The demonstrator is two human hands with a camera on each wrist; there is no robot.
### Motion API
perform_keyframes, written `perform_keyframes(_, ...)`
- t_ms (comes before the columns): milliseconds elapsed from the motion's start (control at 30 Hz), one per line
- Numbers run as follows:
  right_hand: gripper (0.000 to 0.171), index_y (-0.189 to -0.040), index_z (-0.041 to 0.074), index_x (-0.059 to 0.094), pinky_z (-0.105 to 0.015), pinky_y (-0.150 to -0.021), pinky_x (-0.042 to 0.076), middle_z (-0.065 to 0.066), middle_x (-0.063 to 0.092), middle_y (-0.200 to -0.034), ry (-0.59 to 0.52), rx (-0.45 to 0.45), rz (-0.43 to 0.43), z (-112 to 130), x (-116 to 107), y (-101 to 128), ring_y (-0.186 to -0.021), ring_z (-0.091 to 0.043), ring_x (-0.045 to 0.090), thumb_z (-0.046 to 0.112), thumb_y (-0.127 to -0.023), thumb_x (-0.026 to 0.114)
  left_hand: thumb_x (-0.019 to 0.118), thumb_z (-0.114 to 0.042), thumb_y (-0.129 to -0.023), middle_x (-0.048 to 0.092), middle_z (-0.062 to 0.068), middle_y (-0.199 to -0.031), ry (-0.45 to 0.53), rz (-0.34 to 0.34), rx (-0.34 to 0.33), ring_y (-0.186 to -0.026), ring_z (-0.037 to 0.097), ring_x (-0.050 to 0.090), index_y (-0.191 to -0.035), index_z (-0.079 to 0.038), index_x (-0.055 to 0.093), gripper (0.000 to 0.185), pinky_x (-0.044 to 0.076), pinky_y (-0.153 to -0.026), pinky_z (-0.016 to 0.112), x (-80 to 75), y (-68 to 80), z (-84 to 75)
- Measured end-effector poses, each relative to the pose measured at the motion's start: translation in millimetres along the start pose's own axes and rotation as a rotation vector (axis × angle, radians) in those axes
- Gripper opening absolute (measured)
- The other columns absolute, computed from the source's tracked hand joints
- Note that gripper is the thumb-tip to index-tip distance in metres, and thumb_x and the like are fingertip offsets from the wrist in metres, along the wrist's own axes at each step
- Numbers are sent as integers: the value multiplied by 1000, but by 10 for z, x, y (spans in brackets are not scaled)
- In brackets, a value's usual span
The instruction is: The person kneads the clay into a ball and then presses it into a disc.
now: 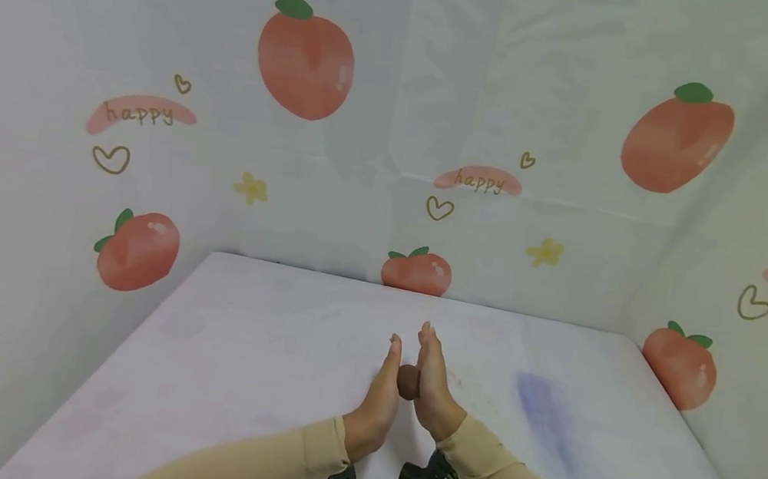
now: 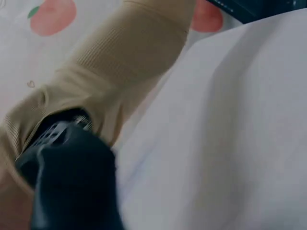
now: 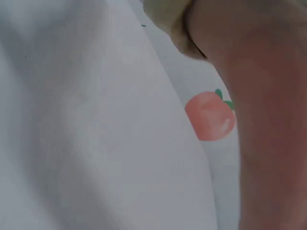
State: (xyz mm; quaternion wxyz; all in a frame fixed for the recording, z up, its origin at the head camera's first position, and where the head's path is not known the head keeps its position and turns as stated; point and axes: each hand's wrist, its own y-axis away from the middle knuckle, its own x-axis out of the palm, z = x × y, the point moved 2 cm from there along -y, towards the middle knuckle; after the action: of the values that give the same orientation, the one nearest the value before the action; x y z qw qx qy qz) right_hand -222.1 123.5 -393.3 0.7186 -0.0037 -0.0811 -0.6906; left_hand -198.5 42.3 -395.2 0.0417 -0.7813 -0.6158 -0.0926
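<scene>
A small brown ball (image 1: 408, 381), perhaps of clay or dough, sits between two upright, facing palms in the head view. My left hand (image 1: 378, 401) touches it from the left with fingers straight and pointing away. From the other side my right hand (image 1: 435, 383) presses against it, its fingers likewise extended. Both hands are above the white table. The left wrist view catches a beige sleeve (image 2: 129, 52) and a black wrist mount (image 2: 76, 177), but not the ball. In the right wrist view a blurred bare forearm or hand (image 3: 273, 120) fills the right side; the ball is out of sight there.
The white table (image 1: 263, 336) carries a faint blue-purple smear (image 1: 547, 417) on its right part. Behind it hangs a pale cloth backdrop (image 1: 363, 168) printed with red fruit, hearts and flowers. A black camera mount (image 1: 424, 476) hangs under the right wrist.
</scene>
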Motion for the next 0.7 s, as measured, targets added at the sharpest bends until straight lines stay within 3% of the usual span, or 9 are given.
perform_keyframes(100, 64, -157, 10, 2, -58, -117, -7, -15, -3, -163, -33, 0, -7, -34, 52, 70, -149, -29, -15, 46, -105, 14, 12, -51, -104, -2, 14, -163, 16, -57, -4, -149, 31, -7, -154, 0, 3, 73, -4, -118, 57, -33, -97, -44)
perform_keyframes(233, 72, -156, 8, 6, -59, -117, -5, -14, 1, -163, -73, 6, -3, -27, 161, 207, -149, -31, -10, 53, -103, 22, 15, -58, -101, 9, 17, -161, 36, -157, -69, -149, 31, 3, -153, 3, 11, 80, 0, -119, 55, -120, -247, -32)
perform_keyframes(300, 77, -156, 9, 5, -58, -118, -4, -13, 1, -163, -82, 7, 10, -6, 202, 256, -150, -30, -8, 58, -101, 25, 15, -59, -101, 11, 17, -160, 45, -172, -92, -148, 30, 5, -153, 4, 12, 82, 1, -119, 55, -150, -281, -7)
perform_keyframes(333, 79, -156, 9, 4, -58, -118, -5, -12, 0, -163, -79, 5, 18, 9, 213, 271, -150, -30, -8, 60, -100, 26, 15, -60, -100, 15, 19, -158, 48, -174, -101, -148, 31, 8, -152, 4, 15, 83, 2, -119, 55, -156, -283, 5)
perform_keyframes(367, 78, -157, 11, 4, -59, -117, -5, -11, -1, -163, -78, 1, 25, 22, 218, 281, -150, -29, -8, 60, -100, 25, 13, -62, -99, 34, 20, -148, 30, -169, -103, -142, 31, 26, -144, 7, 32, 85, 10, -118, 53, -155, -281, 22)
perform_keyframes(533, 61, -157, 20, 3, -60, -116, -7, -10, -2, -164, -74, -53, 11, 69, 125, 231, -149, -27, -13, 48, -105, 15, 11, -57, -102, 24, 11, -159, 6, -65, -10, -148, 29, 15, -153, -13, 30, 70, 5, -117, 57, -60, -141, 89)
perform_keyframes(567, 58, -157, 22, 3, -60, -116, -8, -9, -3, -164, -75, -64, -4, 81, 90, 200, -149, -26, -14, 45, -105, 14, 11, -55, -103, 17, 6, -162, -3, -37, 18, -150, 28, 8, -155, -19, 25, 65, 3, -116, 59, -29, -105, 101)
perform_keyframes(600, 57, -157, 23, 2, -58, -117, -8, -7, -4, -164, -70, -71, -19, 97, 55, 162, -149, -26, -15, 44, -105, 13, 11, -52, -104, -5, 1, -164, 6, -9, 48, -149, 27, -12, -156, -27, 7, 58, -6, -115, 62, 3, -65, 107)
perform_keyframes(700, 56, -157, 22, 0, -56, -117, -12, -4, -9, -163, -73, -86, -51, 153, -38, 36, -147, -25, -21, 42, -105, 11, 9, -51, -104, -5, -3, -163, -12, 45, 96, -149, 26, -12, -156, -32, 5, 55, -7, -114, 63, 98, 22, 118)
